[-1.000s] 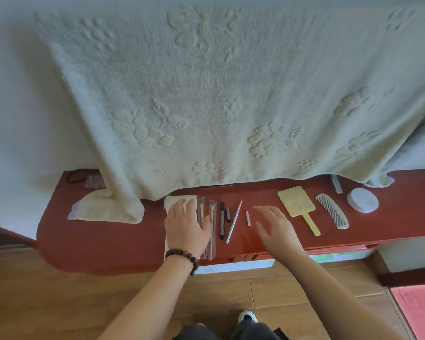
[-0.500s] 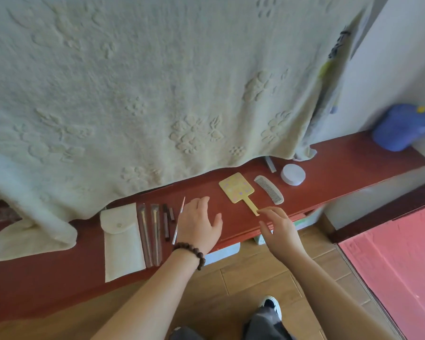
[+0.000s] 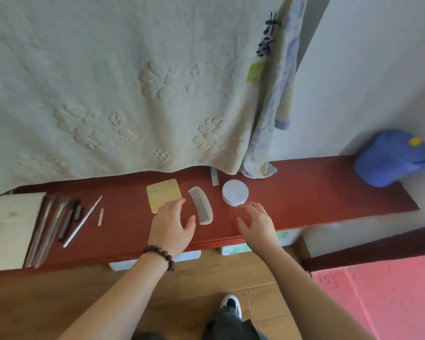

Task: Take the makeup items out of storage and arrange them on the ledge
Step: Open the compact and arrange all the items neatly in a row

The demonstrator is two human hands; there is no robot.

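Makeup items lie in a row on the red ledge [image 3: 317, 192]. From the left: a white cloth pouch [image 3: 10, 229], several brushes and pencils [image 3: 54, 224], a thin silver stick [image 3: 82, 222], a small pale stick [image 3: 100, 217], a yellow hand mirror [image 3: 163, 192], a white comb [image 3: 201, 207] and a round white compact [image 3: 235, 192]. My left hand [image 3: 171, 229], with a bead bracelet on its wrist, lies flat with spread fingers over the mirror's handle. My right hand [image 3: 255, 224] hovers open just in front of the compact. Neither hand holds anything.
A large cream towel [image 3: 108, 82] hangs down the wall to the ledge's back edge, with a patterned cloth [image 3: 272, 106] beside it. A blue cap [image 3: 393, 158] sits at the ledge's right end. A small pale object [image 3: 214, 176] lies behind the comb. Wooden floor and a pink mat [image 3: 390, 290] lie below.
The view has swung right along the ledge. Both hands moved right: the left from beside the silver stick to the mirror's handle, the right from the handle's tip to the compact.
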